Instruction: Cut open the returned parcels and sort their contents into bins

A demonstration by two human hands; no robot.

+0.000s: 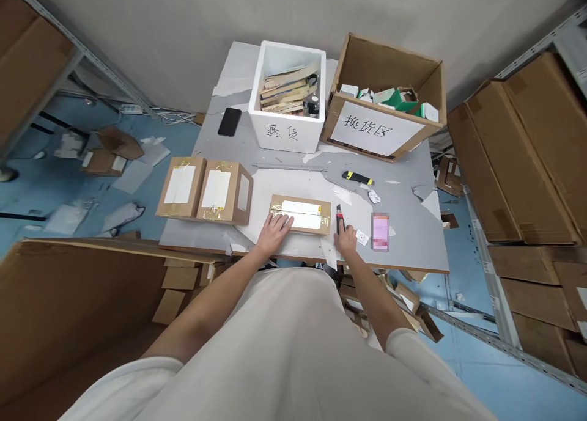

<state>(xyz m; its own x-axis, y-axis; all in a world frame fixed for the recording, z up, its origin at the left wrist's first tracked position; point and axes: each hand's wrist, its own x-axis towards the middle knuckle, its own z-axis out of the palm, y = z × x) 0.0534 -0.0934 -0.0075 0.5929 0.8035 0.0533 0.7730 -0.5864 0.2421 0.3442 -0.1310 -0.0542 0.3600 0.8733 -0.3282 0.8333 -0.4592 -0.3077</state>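
A long, flat cardboard box (pixel 323 216) with a white label and clear tape lies on the table in front of me. My left hand (pixel 275 228) rests on its left end, fingers stretched out over the label's edge. To the right of the box, my right hand (pixel 345 237) is closed around a red and black box cutter (pixel 339 216), whose tip points away from me. The cutter is apart from the box. A small printed paper slip (pixel 362 237) and a phone with a blurred pink screen (pixel 380 232) lie right of that hand.
Two taped cardboard boxes (pixel 215 192) stand at the table's left. Behind are a white foam box (pixel 287 134) of books and a large carton (pixel 389 149) holding small packages. A black phone (pixel 230 122), a yellow-black cutter (pixel 358 178) and paper scraps lie about. Shelves flank both sides.
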